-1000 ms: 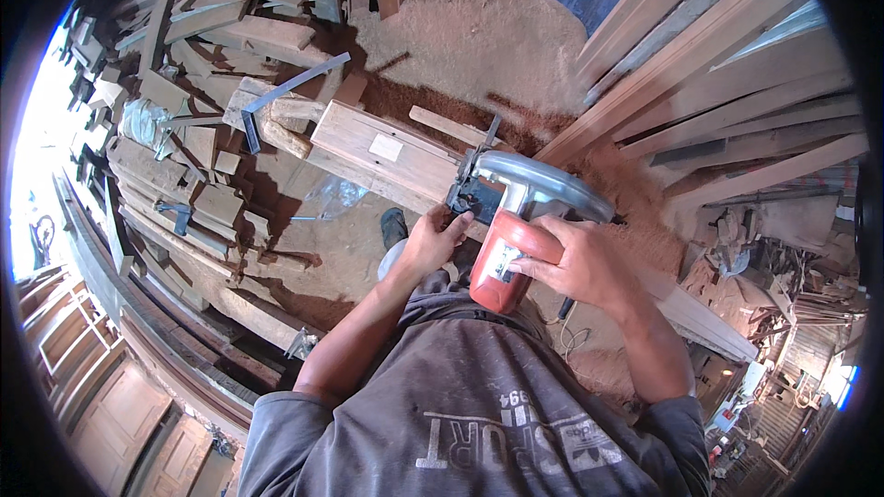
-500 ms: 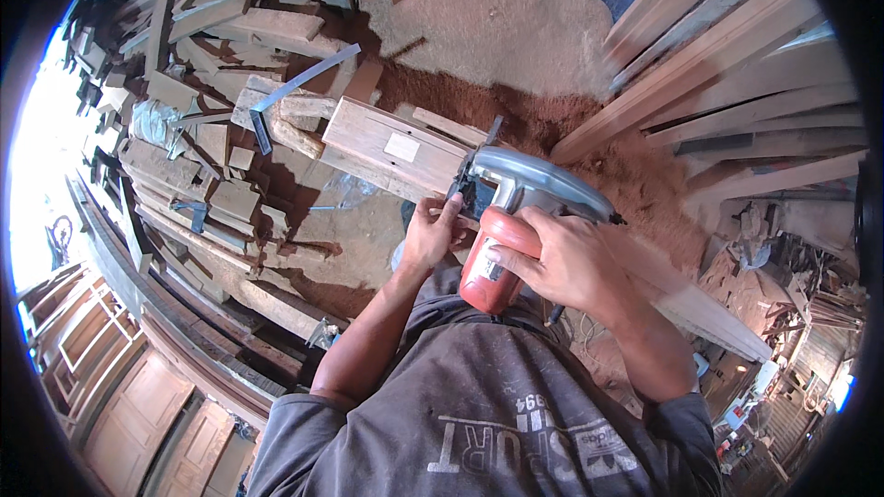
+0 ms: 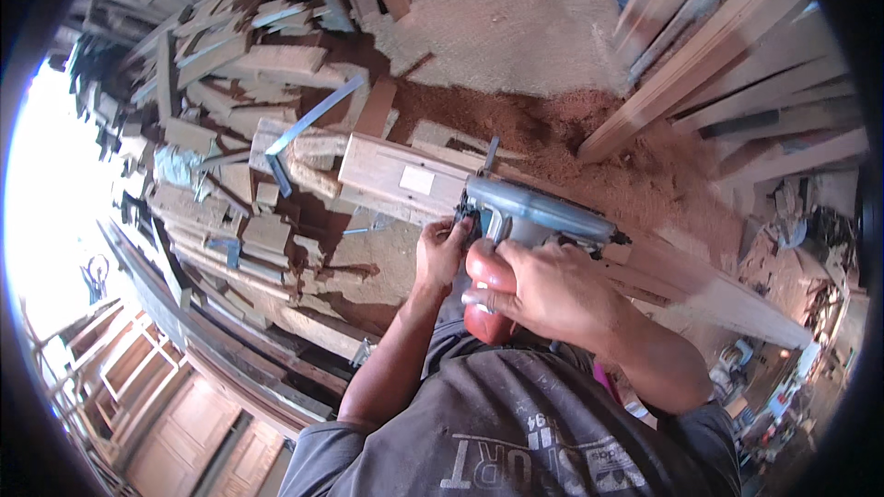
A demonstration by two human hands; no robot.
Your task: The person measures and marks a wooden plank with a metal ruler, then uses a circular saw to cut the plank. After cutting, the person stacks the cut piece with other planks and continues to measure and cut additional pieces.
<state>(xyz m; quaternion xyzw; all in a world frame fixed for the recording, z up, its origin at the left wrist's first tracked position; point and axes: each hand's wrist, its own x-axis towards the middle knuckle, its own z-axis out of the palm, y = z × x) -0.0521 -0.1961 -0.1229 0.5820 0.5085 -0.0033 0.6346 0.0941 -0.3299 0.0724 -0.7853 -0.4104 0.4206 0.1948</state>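
One saw (image 3: 512, 199) is sitting over the beam (image 3: 379, 164) near its closer edge, right of the pale patch (image 3: 418, 179). Your right hand (image 3: 562, 290) is wrapping around the red handle (image 3: 488, 267); your left hand (image 3: 442, 253) is pinching the saw's black base, the exact part hidden. Its metal guard (image 3: 554, 212) is now showing more edge-on than a second ago, so the saw is probably tilting differently against the wood.

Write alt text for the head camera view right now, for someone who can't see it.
A person's right hand grips a red-and-silver circular saw over a wooden beam, with the left hand at the saw's front end. A metal square and scrap wood lie to the left; sawdust is heaped beyond.
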